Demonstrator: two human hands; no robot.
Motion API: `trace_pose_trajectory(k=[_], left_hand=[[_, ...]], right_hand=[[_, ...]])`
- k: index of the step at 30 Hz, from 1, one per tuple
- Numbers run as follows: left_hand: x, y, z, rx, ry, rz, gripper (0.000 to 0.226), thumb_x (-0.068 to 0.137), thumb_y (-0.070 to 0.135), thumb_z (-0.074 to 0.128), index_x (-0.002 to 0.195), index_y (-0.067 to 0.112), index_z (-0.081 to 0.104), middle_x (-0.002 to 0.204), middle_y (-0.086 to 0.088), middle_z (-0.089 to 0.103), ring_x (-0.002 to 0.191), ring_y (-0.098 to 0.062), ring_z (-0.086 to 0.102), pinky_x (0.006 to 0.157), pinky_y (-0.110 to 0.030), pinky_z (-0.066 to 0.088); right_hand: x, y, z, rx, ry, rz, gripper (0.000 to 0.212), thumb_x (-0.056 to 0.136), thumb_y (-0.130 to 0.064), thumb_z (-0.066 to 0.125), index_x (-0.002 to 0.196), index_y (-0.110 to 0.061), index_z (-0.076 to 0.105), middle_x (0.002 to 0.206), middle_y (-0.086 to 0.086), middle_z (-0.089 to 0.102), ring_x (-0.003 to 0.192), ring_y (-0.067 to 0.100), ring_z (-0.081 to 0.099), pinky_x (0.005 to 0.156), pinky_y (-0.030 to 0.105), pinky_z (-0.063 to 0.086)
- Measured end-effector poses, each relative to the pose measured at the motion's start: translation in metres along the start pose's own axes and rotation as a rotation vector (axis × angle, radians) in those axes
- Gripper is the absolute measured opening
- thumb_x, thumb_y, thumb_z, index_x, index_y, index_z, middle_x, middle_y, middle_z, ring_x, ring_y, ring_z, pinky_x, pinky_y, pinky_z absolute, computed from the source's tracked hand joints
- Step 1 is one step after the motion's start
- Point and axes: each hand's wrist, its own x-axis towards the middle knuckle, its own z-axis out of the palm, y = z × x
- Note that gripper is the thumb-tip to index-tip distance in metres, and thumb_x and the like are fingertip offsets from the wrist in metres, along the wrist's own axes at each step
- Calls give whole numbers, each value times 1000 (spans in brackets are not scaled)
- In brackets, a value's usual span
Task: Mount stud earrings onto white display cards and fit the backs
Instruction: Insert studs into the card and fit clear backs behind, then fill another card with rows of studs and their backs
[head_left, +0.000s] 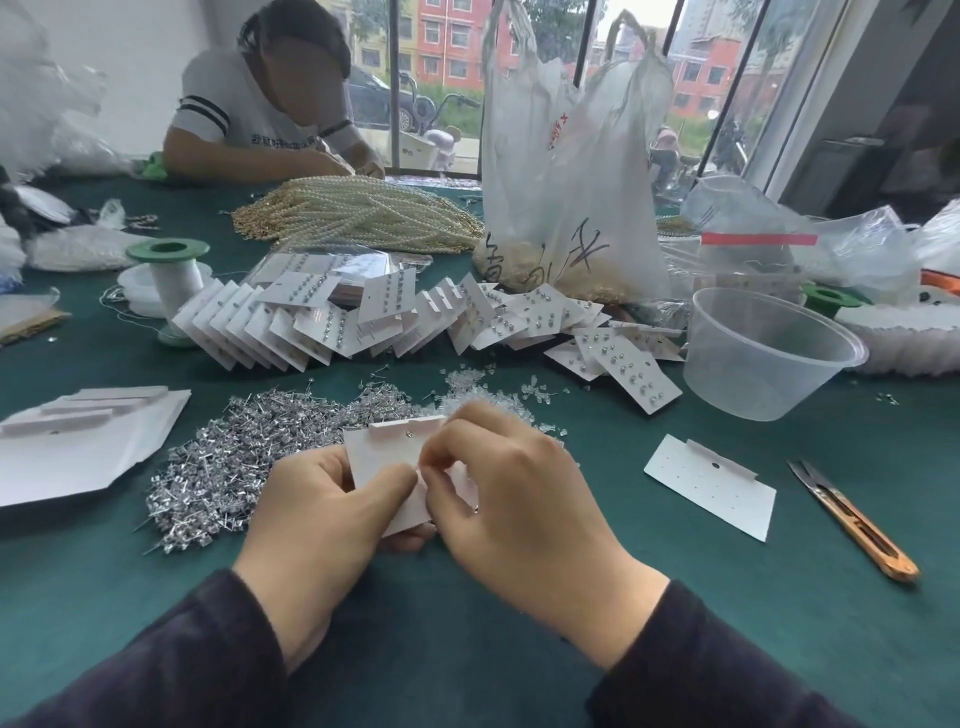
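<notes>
My left hand grips a white display card by its lower left, thumb on the front. My right hand has its fingers curled over the card's right half, thumb and forefinger pinching at the card's middle; what they pinch is hidden. A heap of silver stud earrings lies on the green table just left of the card. Clear plastic backs are scattered behind my hands. A blank card lies flat to the right.
Filled cards fan out across the middle of the table. A clear plastic tub stands at right, orange snips in front of it. A white paper sheet with cards lies left. Pearl strands, plastic bags and a person sit beyond.
</notes>
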Motion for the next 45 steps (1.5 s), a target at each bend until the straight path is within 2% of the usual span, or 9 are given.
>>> trace_pose_trajectory(k=[9,23,29,32,34,37,39,42,45], left_hand=[[1,-5,-1,8,-3,33,24,75,-2,58,69,17,74,62,-9,71,52,-12,64,46,-25,55],[-1,-5,0,-8,-6,84,18,70,-1,66,64,14,72,54,-6,68,47,-11,62,40,-17,46],[-1,-4,-3,-14,-21,141,35,82,-2,56,60,19,73,50,-6,65,43,-12,60,40,-19,47],[-1,5,-8,14,-159,204,19,79,28,64,65,17,72,52,-9,64,45,-17,59,42,-22,48],[5,13,-17,24,-276,201,41,72,53,56,73,16,72,61,-11,67,51,-18,60,45,-23,49],[25,18,-37,598,-48,488,31,80,47,60,87,20,72,68,3,65,56,-5,54,52,-13,41],[35,21,-49,1039,51,590,31,75,35,69,102,19,68,81,4,58,74,-10,51,67,-19,36],[39,16,-54,1177,-92,427,30,69,42,72,95,26,69,92,2,55,93,-15,48,78,-26,33],[38,15,-50,1130,-115,426,13,71,39,72,80,30,69,87,5,58,84,-12,52,73,-26,35]], right_hand=[[0,-2,2,-37,18,24,8,76,-17,57,71,-12,62,75,0,59,69,20,57,56,37,51],[-2,-4,7,-96,25,-32,7,74,-14,55,69,-11,59,73,1,57,67,22,55,53,35,50],[-1,-1,5,-9,52,-62,9,79,-12,54,74,-9,60,79,1,58,72,22,57,56,39,50],[0,1,2,31,126,-64,6,81,-9,56,78,-7,61,82,2,58,74,21,58,59,40,50],[4,3,-2,73,198,-32,4,81,-7,57,79,-6,61,82,2,58,73,16,56,63,33,50],[10,10,-11,178,330,78,2,80,-7,58,79,-9,60,82,-1,56,76,7,53,71,13,46],[13,15,-17,338,359,218,7,84,-10,59,78,-13,59,86,-4,56,82,9,55,76,14,46],[15,17,-24,684,346,451,11,87,-8,59,79,-14,61,85,2,60,78,12,57,74,23,47],[15,16,-27,1101,259,630,6,87,-11,55,84,-12,61,81,6,64,81,19,60,75,31,49]])
